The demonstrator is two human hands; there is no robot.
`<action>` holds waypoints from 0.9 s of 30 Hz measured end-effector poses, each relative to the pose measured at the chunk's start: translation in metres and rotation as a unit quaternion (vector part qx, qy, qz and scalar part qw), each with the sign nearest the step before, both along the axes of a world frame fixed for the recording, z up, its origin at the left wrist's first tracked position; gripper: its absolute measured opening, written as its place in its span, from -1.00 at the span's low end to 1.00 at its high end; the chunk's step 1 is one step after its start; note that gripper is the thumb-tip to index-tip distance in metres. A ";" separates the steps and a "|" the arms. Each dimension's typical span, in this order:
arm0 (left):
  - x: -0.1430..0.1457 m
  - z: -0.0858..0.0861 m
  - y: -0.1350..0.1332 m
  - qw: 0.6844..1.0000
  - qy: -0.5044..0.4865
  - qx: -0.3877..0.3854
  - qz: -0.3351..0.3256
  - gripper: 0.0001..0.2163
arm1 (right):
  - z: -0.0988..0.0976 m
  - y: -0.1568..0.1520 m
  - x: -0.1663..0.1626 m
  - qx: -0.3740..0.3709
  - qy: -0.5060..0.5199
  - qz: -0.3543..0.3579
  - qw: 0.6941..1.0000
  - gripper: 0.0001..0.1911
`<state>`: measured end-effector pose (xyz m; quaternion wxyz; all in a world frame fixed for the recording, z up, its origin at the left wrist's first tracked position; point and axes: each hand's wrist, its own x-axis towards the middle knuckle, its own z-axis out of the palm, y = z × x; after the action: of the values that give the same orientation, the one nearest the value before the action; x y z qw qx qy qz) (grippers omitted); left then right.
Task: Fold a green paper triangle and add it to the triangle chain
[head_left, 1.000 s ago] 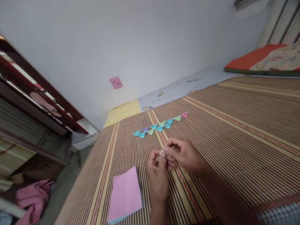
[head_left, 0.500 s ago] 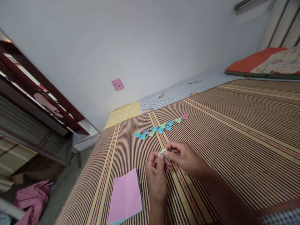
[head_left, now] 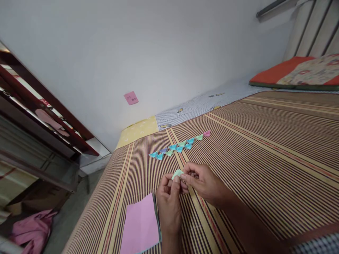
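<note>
A small piece of light green folded paper is pinched between both hands above the striped mat. My left hand closes thumb and fingers on its lower left part. My right hand grips its right side with thumb and forefinger. Fingertips hide part of the paper. Beyond the hands, several small folded paper triangles in blue, green, purple and pink lie in two slanting rows. A stack of paper with a pink sheet on top rests left of my left forearm.
The striped mat covers the bed. A white wall with a pink note rises behind it. An orange and patterned folded quilt lies far right. Left of the bed edge are the floor, pink cloth and a dark red wooden frame.
Both hands, still gripping the green paper, appear slightly further left and lower. More of the paper shows between the fingers. The camera view has shifted a little.
</note>
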<state>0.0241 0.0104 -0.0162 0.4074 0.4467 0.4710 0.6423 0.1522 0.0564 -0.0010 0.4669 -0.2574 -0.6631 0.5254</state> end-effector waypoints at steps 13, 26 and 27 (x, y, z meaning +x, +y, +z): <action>-0.005 0.009 -0.003 1.000 -0.005 0.018 0.025 -0.81 | 0.003 0.002 0.003 0.038 -0.047 -0.041 0.997 -0.87; -0.018 0.021 -0.011 0.994 0.101 -0.017 -0.044 -0.87 | 0.011 -0.004 0.009 0.066 -0.106 -0.031 0.992 -0.87; -0.019 0.020 -0.011 0.994 0.100 -0.019 -0.048 -0.87 | 0.011 -0.004 0.010 0.065 -0.106 -0.029 0.992 -0.84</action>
<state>0.0050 -0.0008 0.0043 0.3971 0.5229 0.4996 0.5651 0.1620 0.0525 0.0105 0.4247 -0.2999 -0.7338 0.4374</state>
